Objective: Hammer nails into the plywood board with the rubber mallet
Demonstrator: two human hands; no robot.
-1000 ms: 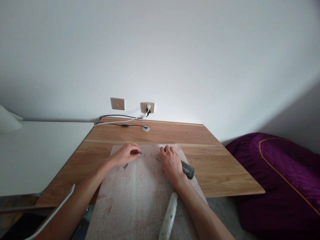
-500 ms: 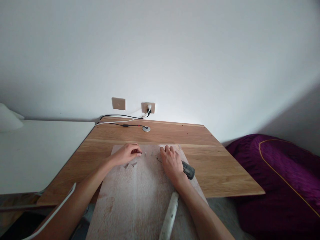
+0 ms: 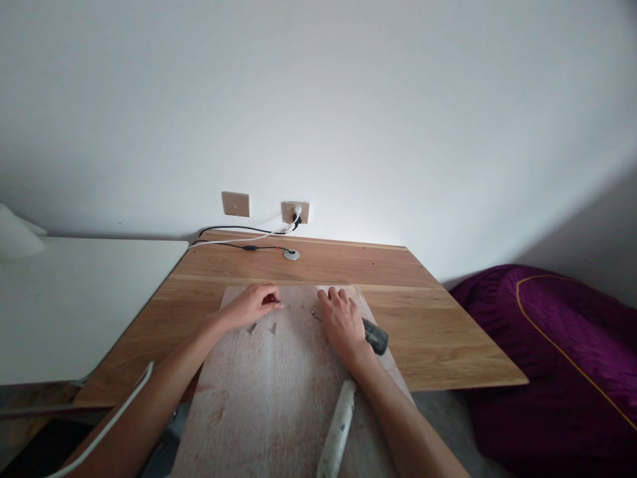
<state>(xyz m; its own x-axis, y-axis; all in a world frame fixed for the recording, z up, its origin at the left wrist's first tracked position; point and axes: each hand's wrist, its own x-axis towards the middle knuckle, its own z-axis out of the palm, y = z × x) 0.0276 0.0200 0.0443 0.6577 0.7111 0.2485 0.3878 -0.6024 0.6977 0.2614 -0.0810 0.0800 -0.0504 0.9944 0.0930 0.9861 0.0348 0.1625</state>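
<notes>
A worn pale board (image 3: 279,392) lies across a wooden desk (image 3: 428,332). My left hand (image 3: 253,304) rests on the board's far part, its fingertips pinched together on something too small to name. Two small nails (image 3: 263,328) lie on the board just below that hand, and several more small ones (image 3: 302,306) lie between my hands. My right hand (image 3: 342,320) lies flat on the board with its fingers stretched out. It covers the middle of a hammer, whose dark head (image 3: 377,337) shows to its right and whose pale handle (image 3: 338,425) runs toward me.
Two wall sockets (image 3: 293,212) sit above the desk's back edge, with black and white cables (image 3: 239,239) running along it to a round grommet (image 3: 291,254). A white table (image 3: 74,299) adjoins on the left. A purple bean bag (image 3: 557,358) fills the floor at the right.
A second small nail has appeared on the board below my left hand. Both hands have stayed almost in place.
</notes>
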